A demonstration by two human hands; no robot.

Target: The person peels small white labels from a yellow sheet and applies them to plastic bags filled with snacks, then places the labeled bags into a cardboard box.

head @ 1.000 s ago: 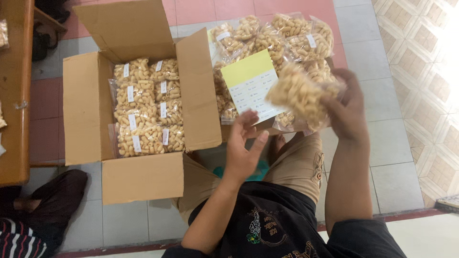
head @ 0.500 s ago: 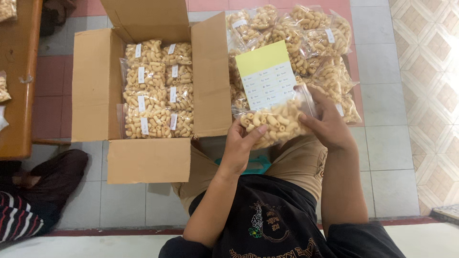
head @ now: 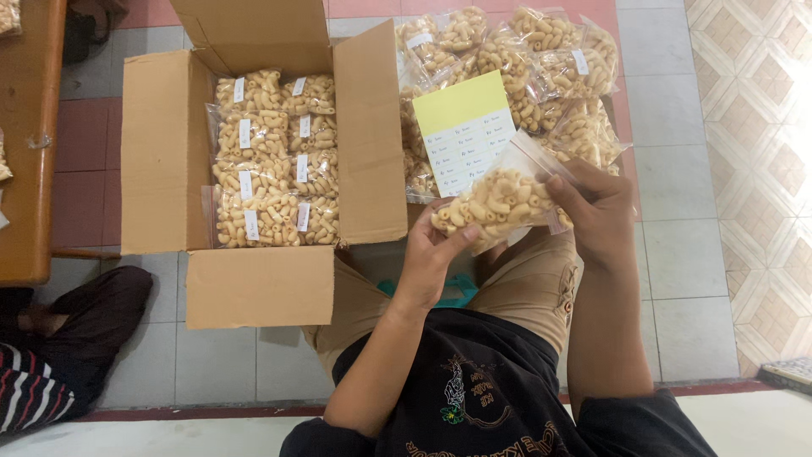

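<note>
The floor point(head: 694, 254) is laid with pale grey square tiles, their joints showing as thin dark lines; a band of dull red tiles point(head: 80, 161) runs across the left side and along the top edge; to the far right the paving changes to cream tiles with a diamond pattern point(head: 753, 127), washed bright by strong light from that side; a low red border strip point(head: 211, 413) crosses the bottom, with a lighter step point(head: 152, 436) below it; at the left edge stands a brown wooden surface point(head: 30, 144), its rim rounded; a dark patterned mat corner point(head: 787, 372) shows at the lower right.
</note>
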